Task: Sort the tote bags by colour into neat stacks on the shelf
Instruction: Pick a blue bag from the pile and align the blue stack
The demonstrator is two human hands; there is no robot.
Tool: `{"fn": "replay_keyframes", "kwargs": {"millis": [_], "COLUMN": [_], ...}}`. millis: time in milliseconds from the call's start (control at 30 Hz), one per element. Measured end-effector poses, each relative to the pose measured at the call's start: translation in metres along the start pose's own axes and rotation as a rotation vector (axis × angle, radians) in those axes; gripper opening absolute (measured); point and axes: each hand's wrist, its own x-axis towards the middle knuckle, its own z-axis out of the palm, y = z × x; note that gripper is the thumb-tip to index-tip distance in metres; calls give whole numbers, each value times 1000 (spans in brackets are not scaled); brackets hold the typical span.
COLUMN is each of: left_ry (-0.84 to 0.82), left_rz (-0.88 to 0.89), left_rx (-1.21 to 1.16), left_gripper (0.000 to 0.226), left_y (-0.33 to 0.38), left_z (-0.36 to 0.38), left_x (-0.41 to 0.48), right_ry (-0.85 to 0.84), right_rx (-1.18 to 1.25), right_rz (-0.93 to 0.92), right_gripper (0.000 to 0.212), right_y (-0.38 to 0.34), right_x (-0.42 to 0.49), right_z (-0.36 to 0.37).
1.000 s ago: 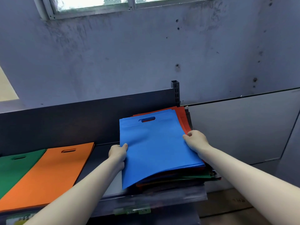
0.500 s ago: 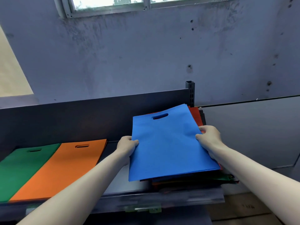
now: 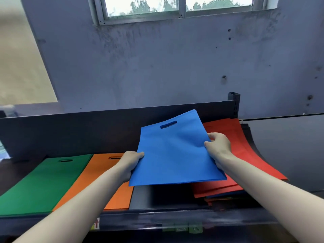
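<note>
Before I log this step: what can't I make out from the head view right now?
All head view.
1. Fingers of the left hand and right hand beneath the blue bag: hidden by the bag.
2. Pile under the red bag: only thin edges show; count unknown.
3. Shelf-edge labels: blurred, unreadable.
4. Green stack: cut off by the left frame edge.

We hold a blue tote bag [image 3: 173,151] by its two side edges, left hand [image 3: 130,161] and right hand [image 3: 218,148] each pinching it, above the dark shelf [image 3: 143,199]. Below lie a green stack [image 3: 40,185] touching an orange stack [image 3: 103,174], and to the right a mixed pile topped with red bags [image 3: 245,155]
</note>
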Motion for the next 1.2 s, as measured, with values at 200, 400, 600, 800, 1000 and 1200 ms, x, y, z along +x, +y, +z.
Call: {"fn": "replay_keyframes", "kwargs": {"millis": [200,400,600,800,1000,1200], "left_ry": [113,230,252,204,144,106], "left_rz": [108,222,225,216,182,156], "left_rx": [224,491,530,493,430,368], "left_gripper": [19,11,18,12,14,10], "left_y": [-16,-34,-51,-66,-80,-93], "left_z": [-48,-75,-87,-91,-71,-53], "left_x": [18,33,42,53,64,74], "right_ry": [-59,-117,-139,-153,-205,-191], "right_rx": [-197,-366,-434,-600,-840,-968], "right_rz": [-2,-3,25,0,-76,-118], "right_gripper": [25,26,16,21,32,31], "right_y": [-4,1,7,15,21,33], "right_x": [-15,-26,-42,-52,-57,-54], "right_z": [53,100,126,132,127,117]}}
